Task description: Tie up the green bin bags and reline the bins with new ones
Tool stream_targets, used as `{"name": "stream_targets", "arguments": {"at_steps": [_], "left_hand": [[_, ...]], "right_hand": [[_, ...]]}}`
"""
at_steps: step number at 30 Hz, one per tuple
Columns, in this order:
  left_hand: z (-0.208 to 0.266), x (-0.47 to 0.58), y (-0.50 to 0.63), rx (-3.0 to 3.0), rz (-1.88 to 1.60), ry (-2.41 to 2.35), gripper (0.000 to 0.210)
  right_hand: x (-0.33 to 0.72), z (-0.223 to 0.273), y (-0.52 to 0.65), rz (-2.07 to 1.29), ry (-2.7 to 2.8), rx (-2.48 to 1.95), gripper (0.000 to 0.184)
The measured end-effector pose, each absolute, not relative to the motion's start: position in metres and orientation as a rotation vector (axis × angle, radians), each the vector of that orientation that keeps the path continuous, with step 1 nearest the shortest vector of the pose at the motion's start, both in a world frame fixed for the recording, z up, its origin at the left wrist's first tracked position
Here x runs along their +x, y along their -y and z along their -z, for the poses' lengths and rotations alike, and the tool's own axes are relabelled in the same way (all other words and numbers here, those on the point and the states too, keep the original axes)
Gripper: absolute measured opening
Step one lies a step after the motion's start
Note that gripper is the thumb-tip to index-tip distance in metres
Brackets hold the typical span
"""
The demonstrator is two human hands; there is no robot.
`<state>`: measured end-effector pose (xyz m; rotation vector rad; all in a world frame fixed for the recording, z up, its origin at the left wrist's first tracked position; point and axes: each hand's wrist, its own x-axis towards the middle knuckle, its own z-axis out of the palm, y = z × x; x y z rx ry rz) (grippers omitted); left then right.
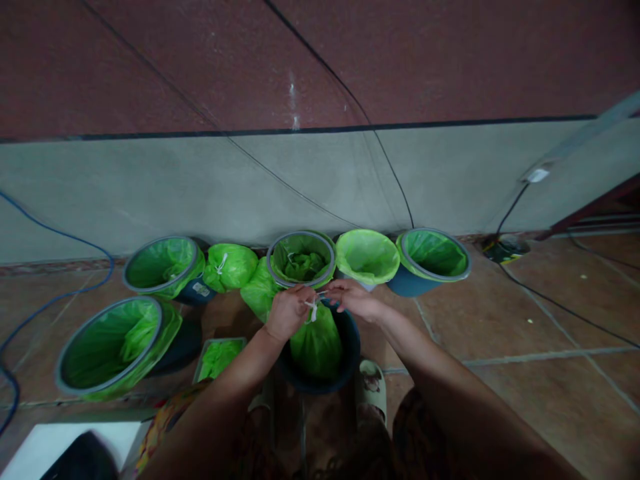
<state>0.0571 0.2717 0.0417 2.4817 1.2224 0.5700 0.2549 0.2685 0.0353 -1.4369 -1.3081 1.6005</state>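
A green plastic bag [315,343], its neck gathered, sits inside a dark blue bin [354,343] between my feet. White drawstring [313,308] shows at the bag's top. My left hand [289,312] is closed on the drawstring, at the left of the bag's neck. From the right, my right hand [353,299] pinches the string's other end, with its fingers bent. Just beyond my hands stands a bin lined in green [301,259] with crumpled green plastic inside.
Along the wall stand more green-lined bins, a left one [160,265], a pale one [367,257] and a right one [435,257]. A tied green bag [231,267] sits among them. Nearer left are a tipped bin [110,347] and a tray [220,359]. A blue cable [50,303] crosses the floor.
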Motion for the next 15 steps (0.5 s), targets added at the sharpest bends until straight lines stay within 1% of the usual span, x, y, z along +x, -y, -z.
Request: {"name": "stream_targets", "arguments": {"at_steps": [5,8,12,15], "left_hand": [[-0.045,0.059,-0.271,2.373,-0.23,-1.498,0.025],[-0.048,0.057,-0.271,2.327,-0.037,-1.615,0.026],[-0.046,0.053,-0.274,2.221,0.022,-1.691,0.029],[-0.043,0.051,-0.277,2.106,-0.041,-1.682,0.03]], "right_hand": [[0.284,-0.031,-0.276,-1.645,1.367,-1.776,0.003],[0.301,-0.028,-0.28,-1.643,1.459,-1.849,0.011],[0.31,-0.027,-0.279,-1.701,1.521,-1.809,0.012],[0.315,-0.033,-0.278,-1.65,1.573,-1.759,0.021]]}}
